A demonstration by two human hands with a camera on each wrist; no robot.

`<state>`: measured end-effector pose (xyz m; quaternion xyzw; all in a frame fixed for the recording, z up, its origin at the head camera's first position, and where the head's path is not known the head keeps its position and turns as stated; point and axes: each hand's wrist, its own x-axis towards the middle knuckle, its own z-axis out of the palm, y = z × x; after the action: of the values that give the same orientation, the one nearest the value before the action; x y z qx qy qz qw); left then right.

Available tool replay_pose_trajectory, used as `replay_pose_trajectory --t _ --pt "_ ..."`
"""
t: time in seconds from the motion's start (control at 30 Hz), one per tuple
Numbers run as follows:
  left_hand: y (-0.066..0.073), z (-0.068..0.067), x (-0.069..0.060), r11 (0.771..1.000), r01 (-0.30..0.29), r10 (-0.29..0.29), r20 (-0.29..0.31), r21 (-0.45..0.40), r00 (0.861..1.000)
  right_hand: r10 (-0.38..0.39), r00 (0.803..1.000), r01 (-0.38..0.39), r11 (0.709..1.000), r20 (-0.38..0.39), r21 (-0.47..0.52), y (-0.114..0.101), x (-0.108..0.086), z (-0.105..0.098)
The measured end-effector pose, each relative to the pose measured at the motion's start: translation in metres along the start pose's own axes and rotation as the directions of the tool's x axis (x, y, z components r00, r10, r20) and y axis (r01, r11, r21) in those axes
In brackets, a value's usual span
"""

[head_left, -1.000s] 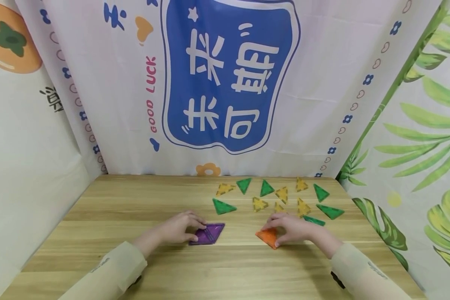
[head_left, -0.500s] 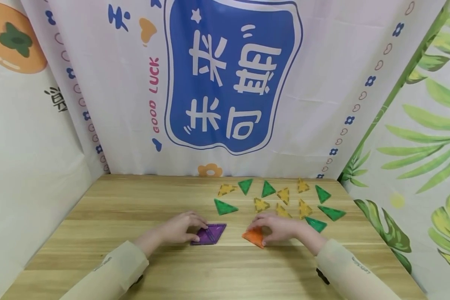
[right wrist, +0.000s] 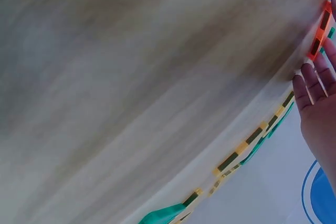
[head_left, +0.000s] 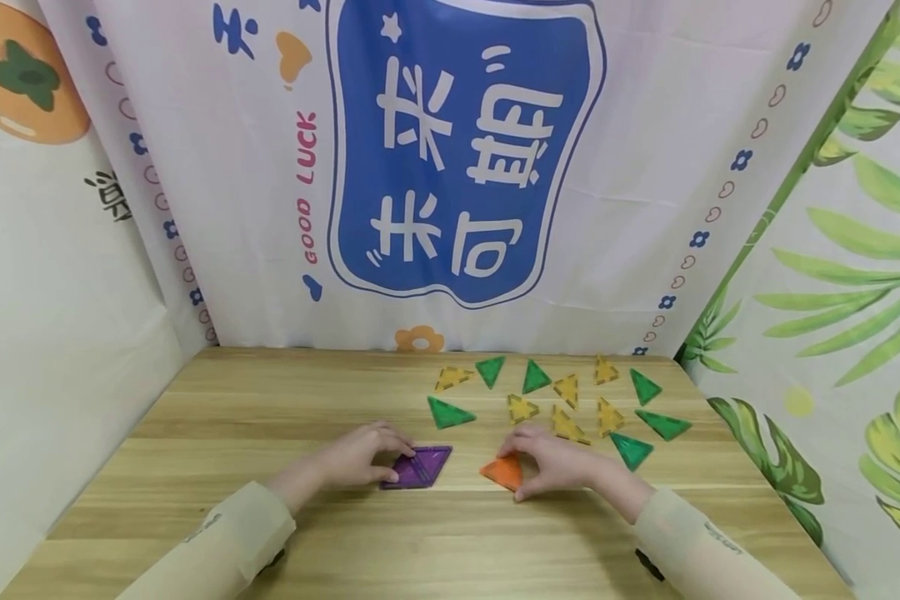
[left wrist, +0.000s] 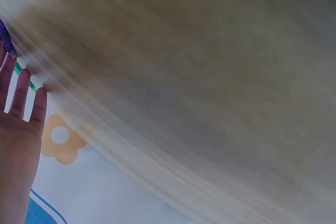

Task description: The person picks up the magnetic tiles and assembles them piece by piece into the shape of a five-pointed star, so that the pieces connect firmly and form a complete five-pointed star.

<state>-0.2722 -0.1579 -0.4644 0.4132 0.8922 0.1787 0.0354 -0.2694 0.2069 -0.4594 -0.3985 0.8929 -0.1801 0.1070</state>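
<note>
Two purple triangular tiles (head_left: 431, 468) lie edge to edge on the wooden table, forming a slanted four-sided shape. The left hand (head_left: 363, 457) grips their left part between thumb and fingers. To the right, across a short gap, lies an orange triangular tile (head_left: 502, 473), held at its right side by the right hand (head_left: 558, 461), thumb at the lower corner and fingers at the upper one. In the left wrist view the purple tile (left wrist: 6, 40) shows at the left edge by the fingers; the orange tile (right wrist: 319, 32) is beyond the fingertips in the right wrist view.
Several green tiles (head_left: 450, 413) and several yellow tiles (head_left: 522, 408) are scattered over the back right of the table (head_left: 285, 396). A green tile (head_left: 632, 451) lies just beyond the right wrist. Printed cloths hang behind and at both sides.
The right hand has slid the orange tile left, closer to the purple tiles, and its thumb and fingers have spread a little. The left hand stays on the purple tiles.
</note>
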Motion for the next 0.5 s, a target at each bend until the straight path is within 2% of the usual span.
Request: replay_pose_trajectory --t 0.2,0.5 --pt "-0.002 0.0 -0.001 1.0 -0.004 0.004 -0.005 -0.002 1.0 -0.067 0.998 0.069 0.996 0.02 -0.061 -0.003 0.012 0.003" --pt "-0.002 0.001 -0.001 1.0 -0.029 0.029 -0.019 -0.009 0.999 -0.123 0.991 0.127 0.989 0.058 -0.074 -0.013 0.027 0.004"
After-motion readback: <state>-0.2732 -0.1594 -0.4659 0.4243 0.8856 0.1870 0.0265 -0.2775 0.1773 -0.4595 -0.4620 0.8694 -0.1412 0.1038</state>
